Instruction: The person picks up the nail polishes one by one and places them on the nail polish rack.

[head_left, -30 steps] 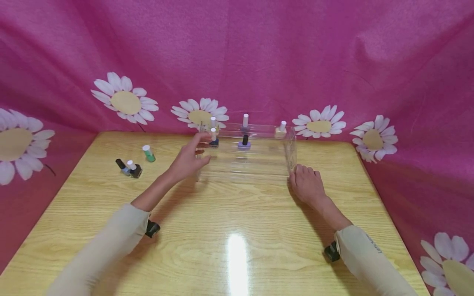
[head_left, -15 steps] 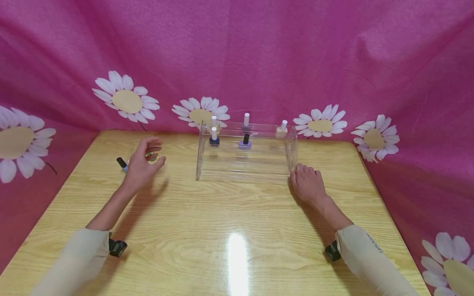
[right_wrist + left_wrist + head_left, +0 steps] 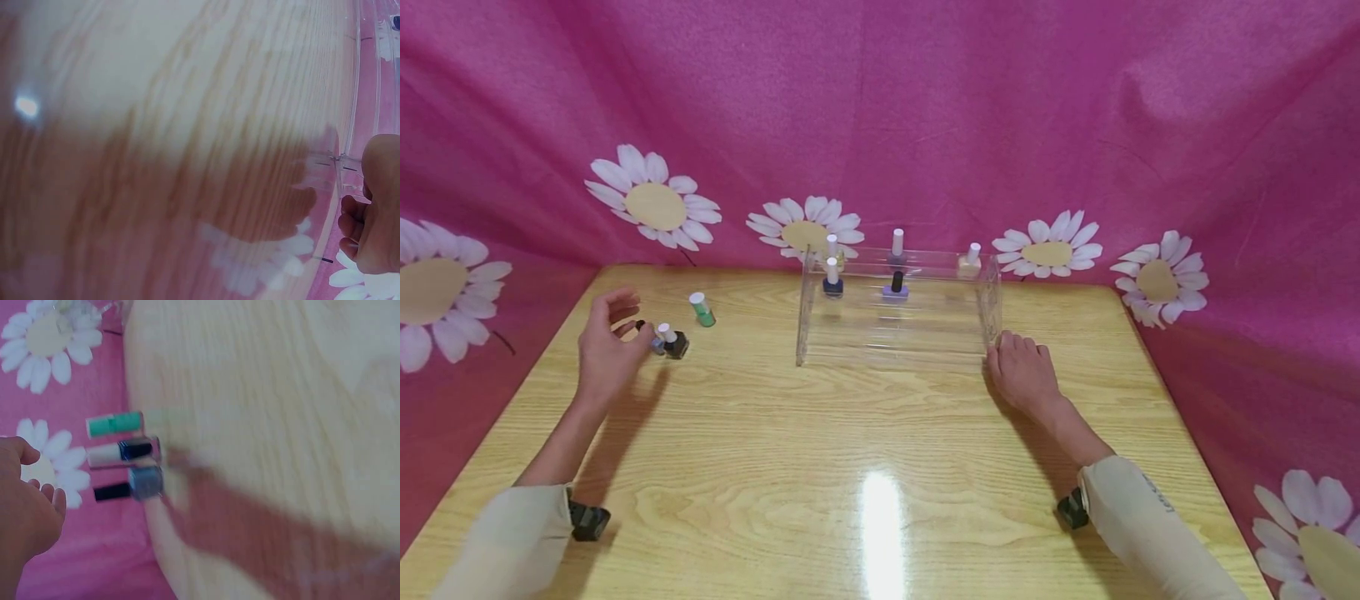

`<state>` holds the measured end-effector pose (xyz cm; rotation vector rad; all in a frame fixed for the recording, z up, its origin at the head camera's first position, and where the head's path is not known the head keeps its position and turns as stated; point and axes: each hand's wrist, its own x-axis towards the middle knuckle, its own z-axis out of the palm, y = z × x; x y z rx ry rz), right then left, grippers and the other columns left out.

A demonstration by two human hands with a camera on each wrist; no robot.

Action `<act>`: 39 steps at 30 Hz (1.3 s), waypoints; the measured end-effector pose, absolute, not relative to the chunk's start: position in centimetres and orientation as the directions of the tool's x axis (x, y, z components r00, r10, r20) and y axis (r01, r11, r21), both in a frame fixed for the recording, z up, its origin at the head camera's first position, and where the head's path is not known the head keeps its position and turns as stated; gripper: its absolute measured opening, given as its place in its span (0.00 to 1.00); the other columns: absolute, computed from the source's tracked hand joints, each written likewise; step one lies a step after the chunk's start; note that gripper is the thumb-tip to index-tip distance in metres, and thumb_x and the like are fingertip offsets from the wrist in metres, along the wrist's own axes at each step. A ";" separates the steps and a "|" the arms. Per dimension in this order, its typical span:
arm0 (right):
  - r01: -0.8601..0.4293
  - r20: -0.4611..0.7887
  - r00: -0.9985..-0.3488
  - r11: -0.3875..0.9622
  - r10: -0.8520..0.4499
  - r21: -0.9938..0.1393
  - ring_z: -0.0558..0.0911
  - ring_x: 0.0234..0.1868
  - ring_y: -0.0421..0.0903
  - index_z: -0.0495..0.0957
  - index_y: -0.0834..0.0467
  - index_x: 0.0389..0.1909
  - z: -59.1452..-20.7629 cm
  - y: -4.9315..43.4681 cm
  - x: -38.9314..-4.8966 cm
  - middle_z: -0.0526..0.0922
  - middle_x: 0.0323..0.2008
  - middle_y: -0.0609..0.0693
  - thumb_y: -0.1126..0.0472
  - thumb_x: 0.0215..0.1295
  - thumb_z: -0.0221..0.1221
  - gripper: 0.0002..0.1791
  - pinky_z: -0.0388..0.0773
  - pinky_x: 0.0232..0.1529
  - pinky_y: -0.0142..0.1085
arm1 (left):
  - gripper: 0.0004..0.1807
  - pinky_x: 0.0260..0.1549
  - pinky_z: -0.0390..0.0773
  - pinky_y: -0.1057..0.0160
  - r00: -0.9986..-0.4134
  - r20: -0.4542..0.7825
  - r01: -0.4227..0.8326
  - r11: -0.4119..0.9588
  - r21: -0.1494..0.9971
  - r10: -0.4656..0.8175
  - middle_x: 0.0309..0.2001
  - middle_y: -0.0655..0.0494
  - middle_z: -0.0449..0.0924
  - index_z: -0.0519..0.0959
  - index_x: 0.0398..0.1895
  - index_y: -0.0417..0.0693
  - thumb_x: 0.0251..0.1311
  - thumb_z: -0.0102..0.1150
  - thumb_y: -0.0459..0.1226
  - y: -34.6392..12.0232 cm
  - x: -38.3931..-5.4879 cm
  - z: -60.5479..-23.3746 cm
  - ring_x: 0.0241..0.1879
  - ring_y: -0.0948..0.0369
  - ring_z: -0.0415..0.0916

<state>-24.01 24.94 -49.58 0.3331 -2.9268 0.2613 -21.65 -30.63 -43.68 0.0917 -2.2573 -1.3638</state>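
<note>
At the table's left, my left hand (image 3: 610, 346) hovers with loosely bent fingers beside a light blue nail polish bottle (image 3: 145, 483) with a black cap. In the left wrist view a gap shows between hand and bottles. A dark nail polish bottle (image 3: 676, 345) with a white cap stands close to the blue one, and a green nail polish bottle (image 3: 703, 311) sits farther back. My right hand (image 3: 1024, 372) grips the front right corner of a clear stepped rack (image 3: 802, 325); its fingers are curled in the right wrist view (image 3: 353, 225).
On the rack's upper steps stand a dark blue bottle (image 3: 832, 289), a lilac bottle (image 3: 896, 292), a pale yellow bottle (image 3: 969, 267) and others with white caps. A pink flowered cloth (image 3: 925, 125) hangs behind the wooden table (image 3: 775, 467).
My left hand has moved left from the dark blue bottle on the rack, past the green bottle, to the black-capped one. The right hand stays at the rack's corner.
</note>
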 end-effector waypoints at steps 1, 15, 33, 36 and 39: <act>-0.238 0.201 -0.958 0.959 -0.205 -0.153 0.76 0.37 0.64 0.64 0.62 0.30 -49.6 24.9 -24.0 0.71 0.26 0.58 0.56 0.78 0.42 0.17 0.69 0.36 0.54 | 0.27 0.53 0.73 0.69 -0.876 0.359 0.175 0.480 0.859 -0.323 0.51 0.61 0.72 0.67 0.64 0.36 0.58 0.56 0.23 -30.9 -21.6 -43.8 0.51 0.72 0.69; -0.221 0.189 -0.964 0.958 -0.187 -0.180 0.76 0.39 0.64 0.64 0.61 0.31 -49.5 24.9 -24.0 0.71 0.28 0.58 0.55 0.78 0.42 0.16 0.67 0.37 0.53 | 0.27 0.44 0.73 0.78 -0.897 0.299 0.135 0.441 0.887 -0.326 0.45 0.62 0.71 0.66 0.61 0.29 0.57 0.57 0.20 -30.3 -20.8 -45.2 0.44 0.68 0.71; -0.234 0.203 -0.959 0.957 -0.198 -0.172 0.76 0.38 0.64 0.64 0.63 0.31 -49.7 24.9 -24.0 0.72 0.28 0.59 0.56 0.78 0.42 0.16 0.69 0.36 0.55 | 0.27 0.46 0.74 0.73 -0.934 0.275 0.086 0.606 0.791 -0.227 0.57 0.36 0.72 0.66 0.64 0.31 0.61 0.58 0.25 -29.7 -21.1 -46.5 0.56 0.46 0.73; -0.234 0.203 -0.959 0.957 -0.197 -0.174 0.76 0.38 0.64 0.64 0.63 0.31 -49.6 24.9 -24.0 0.72 0.28 0.59 0.56 0.78 0.42 0.16 0.69 0.36 0.55 | 0.28 0.47 0.74 0.67 -0.933 0.266 0.057 0.633 0.772 -0.240 0.59 0.36 0.72 0.67 0.65 0.31 0.61 0.58 0.26 -29.8 -21.4 -46.5 0.56 0.45 0.73; -0.235 0.208 -0.958 0.956 -0.197 -0.175 0.76 0.37 0.64 0.64 0.62 0.31 -49.7 24.9 -24.0 0.72 0.27 0.59 0.56 0.78 0.42 0.16 0.69 0.36 0.54 | 0.29 0.52 0.75 0.57 -0.936 0.255 0.041 0.641 0.766 -0.244 0.59 0.33 0.71 0.65 0.66 0.30 0.61 0.59 0.25 -29.9 -21.7 -46.9 0.57 0.43 0.72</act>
